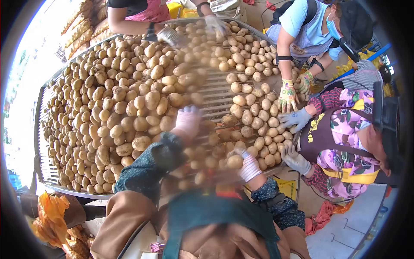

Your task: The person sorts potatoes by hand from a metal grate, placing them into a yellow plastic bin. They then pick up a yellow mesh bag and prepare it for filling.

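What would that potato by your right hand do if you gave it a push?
The potato would probably roll, since it looks rounded and smooth. It might wobble off line, as it seems slightly longer than wide. It may not get far, because other potatoes lie close by.

Bare slats (217, 93) between potato piles (108, 108); co-workers' hands (296, 119) crowd right edge.

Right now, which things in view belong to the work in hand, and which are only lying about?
In use:
potatoes
slatted table under them
left hand and right hand, both gloved

Apparently just lying about:
orange material, lower left
red material, lower right
stacked sacks, upper left
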`<action>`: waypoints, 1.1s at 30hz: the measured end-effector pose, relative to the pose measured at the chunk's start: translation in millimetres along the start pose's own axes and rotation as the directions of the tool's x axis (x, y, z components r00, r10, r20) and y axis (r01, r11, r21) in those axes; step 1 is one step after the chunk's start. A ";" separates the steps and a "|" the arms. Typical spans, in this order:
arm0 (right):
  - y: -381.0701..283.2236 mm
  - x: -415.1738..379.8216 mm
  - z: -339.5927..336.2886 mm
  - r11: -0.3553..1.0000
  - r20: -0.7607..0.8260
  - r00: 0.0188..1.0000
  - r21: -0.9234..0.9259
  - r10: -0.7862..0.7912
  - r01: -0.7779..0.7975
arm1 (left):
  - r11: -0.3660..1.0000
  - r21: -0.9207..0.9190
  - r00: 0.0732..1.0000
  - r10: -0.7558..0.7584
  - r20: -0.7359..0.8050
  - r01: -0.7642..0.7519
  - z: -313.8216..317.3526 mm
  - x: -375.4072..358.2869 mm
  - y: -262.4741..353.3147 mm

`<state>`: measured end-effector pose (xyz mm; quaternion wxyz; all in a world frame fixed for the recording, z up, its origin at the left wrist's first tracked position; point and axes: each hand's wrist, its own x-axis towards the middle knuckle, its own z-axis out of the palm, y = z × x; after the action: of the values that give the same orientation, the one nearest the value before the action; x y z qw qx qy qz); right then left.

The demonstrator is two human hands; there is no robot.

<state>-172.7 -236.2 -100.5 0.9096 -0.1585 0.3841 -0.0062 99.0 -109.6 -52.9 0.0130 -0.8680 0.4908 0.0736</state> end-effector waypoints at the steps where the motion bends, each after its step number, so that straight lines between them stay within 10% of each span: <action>1: 1.3 -7.4 9.5 0.966 -0.005 0.994 -0.237 -0.105 0.101 | 0.993 0.110 0.999 0.034 0.023 -0.037 2.9 3.0 -4.2; 4: 1.3 -30.5 33.6 0.507 0.189 0.908 -0.779 -0.374 0.370 | 0.998 -0.069 0.998 0.019 0.060 -0.015 -6.0 13.9 -8.5; 6: 0.8 -36.2 40.1 0.617 0.216 0.903 -0.670 -0.371 0.414 | 0.528 -0.836 0.975 0.065 0.214 0.149 -34.9 -2.3 -3.4; 8: -0.1 -34.8 42.3 0.764 0.223 0.914 -0.502 -0.338 0.405 | 0.133 -0.973 0.954 0.210 0.213 0.188 -47.9 -22.3 10.8; 15: -11.2 -54.5 75.4 0.975 0.159 0.987 -0.218 -0.003 0.038 | 0.486 -0.851 0.945 0.325 -0.038 -0.201 -38.7 -26.7 28.4; 16: -8.6 -55.7 68.0 0.987 0.163 0.986 -0.160 0.019 0.007 | 0.893 -0.403 0.976 0.219 0.005 -0.198 -86.2 -20.1 28.0; 19: -5.9 -62.5 60.5 0.997 0.142 0.989 -0.056 0.053 -0.045 | 0.994 0.051 0.966 -0.084 -0.244 0.099 -53.7 14.6 -10.3; 24: -4.0 -75.3 40.8 0.973 0.163 0.979 -0.177 -0.123 0.152 | 0.999 0.024 0.990 -0.051 0.132 0.049 -32.0 49.6 -22.8; 25: -7.7 -73.8 37.0 0.970 0.207 0.969 -0.169 -0.138 0.174 | 0.907 -0.413 0.988 -0.016 0.156 0.080 -29.3 49.0 -25.4; 27: -16.1 -79.9 37.3 0.965 0.268 0.952 -0.170 -0.147 0.197 | 0.246 -0.962 0.988 0.065 0.142 0.122 -26.0 37.4 -31.5; 31: -27.9 -94.5 65.1 0.958 0.321 0.930 -0.155 -0.181 0.240 | -0.597 -0.759 0.953 0.285 0.105 0.262 -74.4 -14.4 13.2; 33: -35.5 -105.0 94.1 0.950 0.368 0.904 -0.130 -0.220 0.284 | -0.662 -0.700 0.953 0.287 0.093 0.268 -78.4 -32.2 37.0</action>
<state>-176.9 -229.3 44.7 0.9364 -0.2873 0.1919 -0.0609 60.1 -108.8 30.9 -0.7126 -0.3260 0.1292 0.6076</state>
